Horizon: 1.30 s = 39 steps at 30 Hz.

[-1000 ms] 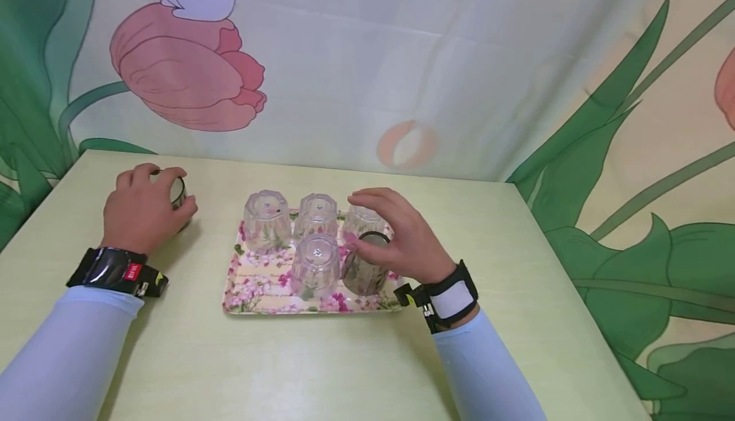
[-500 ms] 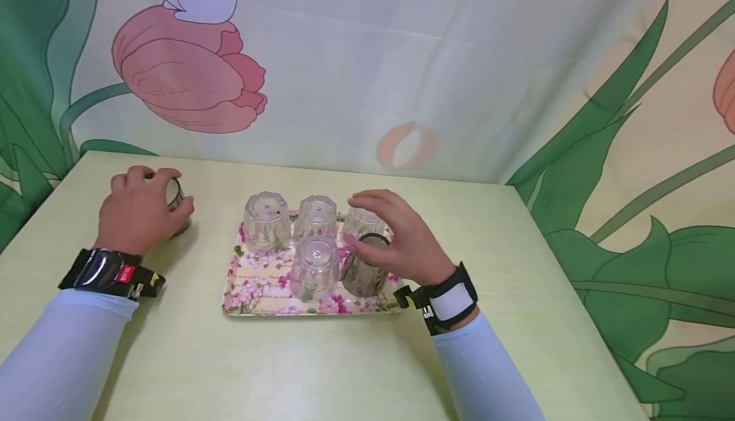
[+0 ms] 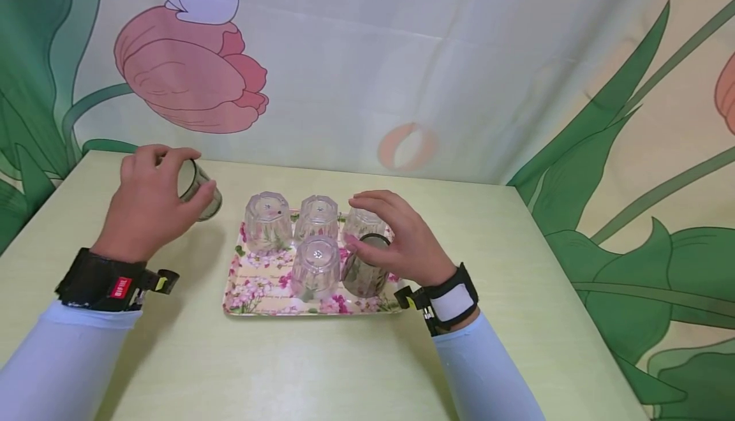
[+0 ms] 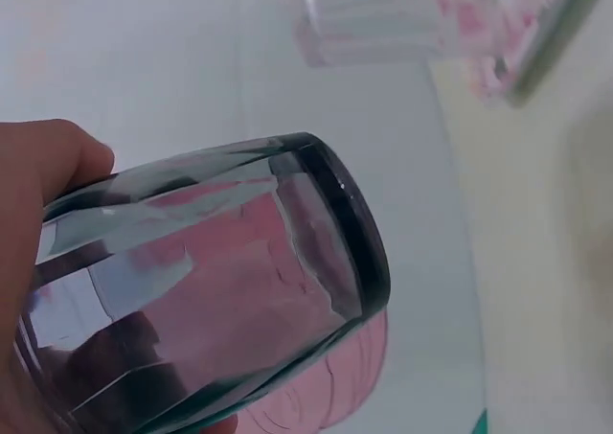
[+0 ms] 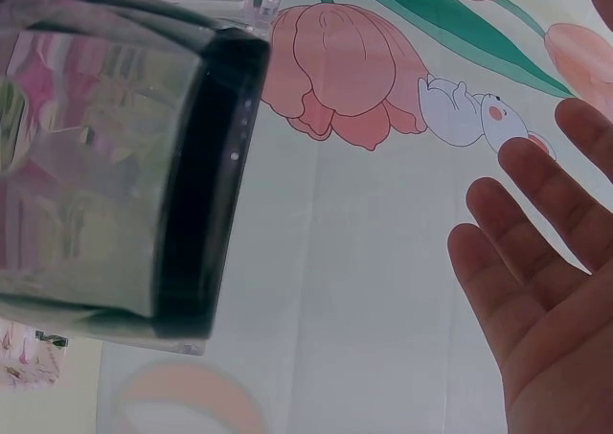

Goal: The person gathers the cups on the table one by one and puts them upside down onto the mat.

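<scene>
My left hand grips a smoky tinted drinking glass between thumb and fingers, tilted and above the table. The glass's thick dark end points away from the hand in the left wrist view. On the flowered tray stands a second smoky glass, its thick dark end up. My right hand hovers by that glass with spread fingers. In the right wrist view, the fingers stand apart from the smoky glass.
Several clear glasses stand upside down on the tray, one clear glass right beside the smoky one. A pale table carries the tray. Behind it hangs a curtain printed with flowers.
My left hand has lifted the smoky glass off the table at the far left and carried it a little to the right, tilting it. My right hand has stayed in place.
</scene>
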Each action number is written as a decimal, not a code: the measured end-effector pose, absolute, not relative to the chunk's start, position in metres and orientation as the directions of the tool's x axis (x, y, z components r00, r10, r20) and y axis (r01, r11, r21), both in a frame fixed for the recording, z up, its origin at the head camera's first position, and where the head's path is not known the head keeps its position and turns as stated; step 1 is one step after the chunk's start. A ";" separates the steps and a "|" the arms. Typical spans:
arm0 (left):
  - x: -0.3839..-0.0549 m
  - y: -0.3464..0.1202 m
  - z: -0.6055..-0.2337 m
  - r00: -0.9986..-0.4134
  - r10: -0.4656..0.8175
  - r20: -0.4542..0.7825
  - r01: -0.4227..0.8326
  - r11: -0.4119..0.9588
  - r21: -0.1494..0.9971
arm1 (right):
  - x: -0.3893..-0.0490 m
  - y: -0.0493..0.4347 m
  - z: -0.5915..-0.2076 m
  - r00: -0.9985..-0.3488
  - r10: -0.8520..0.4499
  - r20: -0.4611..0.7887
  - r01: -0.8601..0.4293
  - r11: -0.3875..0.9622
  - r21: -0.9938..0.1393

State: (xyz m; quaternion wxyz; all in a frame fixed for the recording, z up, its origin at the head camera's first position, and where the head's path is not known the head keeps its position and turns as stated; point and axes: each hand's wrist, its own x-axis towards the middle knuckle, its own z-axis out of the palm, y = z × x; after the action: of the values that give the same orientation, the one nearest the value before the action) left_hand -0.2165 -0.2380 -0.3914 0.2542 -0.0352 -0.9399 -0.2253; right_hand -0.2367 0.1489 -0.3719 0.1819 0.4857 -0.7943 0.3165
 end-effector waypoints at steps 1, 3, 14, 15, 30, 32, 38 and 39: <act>-0.214 -0.236 -0.389 -0.867 -0.038 0.498 0.198 0.889 0.413 | -0.237 0.149 -0.372 -0.462 -0.657 0.596 -0.887 0.328 -0.326; -0.210 -0.231 -0.385 -0.862 -0.020 0.507 0.228 0.878 0.422 | -0.237 0.149 -0.372 -0.465 -0.656 0.594 -0.885 0.330 -0.327; -0.196 -0.210 -0.366 -0.836 0.034 0.548 0.332 0.827 0.454 | -0.237 0.151 -0.374 -0.466 -0.658 0.591 -0.885 0.333 -0.326; -0.195 -0.209 -0.366 -0.842 0.034 0.539 0.331 0.820 0.466 | -0.237 0.151 -0.374 -0.465 -0.659 0.591 -0.885 0.333 -0.325; -0.175 -0.178 -0.349 -0.815 0.116 0.568 0.450 0.746 0.492 | -0.233 0.146 -0.370 -0.414 -0.670 0.617 -0.910 0.299 -0.287; -0.172 -0.173 -0.347 -0.795 0.136 0.592 0.482 0.733 0.480 | -0.233 0.145 -0.370 -0.412 -0.671 0.617 -0.911 0.301 -0.281; -0.165 -0.156 -0.342 -0.766 0.180 0.617 0.540 0.701 0.466 | -0.232 0.144 -0.370 -0.400 -0.683 0.611 -0.916 0.290 -0.276; -0.165 -0.154 -0.342 -0.762 0.187 0.620 0.547 0.699 0.461 | -0.232 0.144 -0.370 -0.397 -0.685 0.611 -0.918 0.282 -0.279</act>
State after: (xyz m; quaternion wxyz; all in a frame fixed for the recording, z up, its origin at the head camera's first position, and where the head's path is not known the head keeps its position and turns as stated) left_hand -0.1647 -0.1536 -0.3419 0.2748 -0.2085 -0.8796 -0.3274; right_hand -0.2315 0.1438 -0.3701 0.1904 0.5152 -0.7778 0.3055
